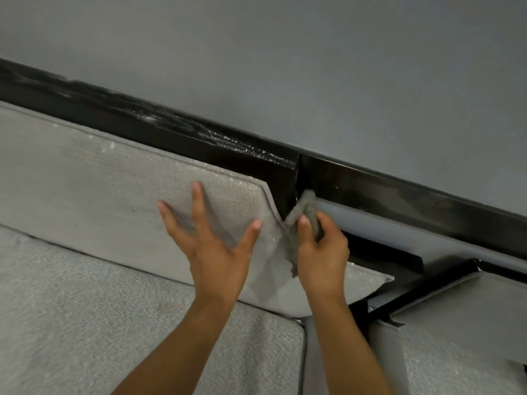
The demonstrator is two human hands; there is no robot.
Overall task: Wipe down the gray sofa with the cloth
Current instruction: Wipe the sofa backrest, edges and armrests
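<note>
The gray sofa fills the lower frame: a back cushion (85,178) leans against a black frame, above a seat cushion (85,323). My left hand (212,238) lies flat with spread fingers on the back cushion near its right end. My right hand (322,249) grips a bunched gray cloth (306,206) and holds it at the cushion's upper right corner, against the black frame. A tail of the cloth hangs down past my right palm.
A glossy black frame ledge (199,132) runs diagonally behind the cushions, below a gray wall (285,67). To the right, a second sofa section (456,337) with black frame pieces meets this one at a corner.
</note>
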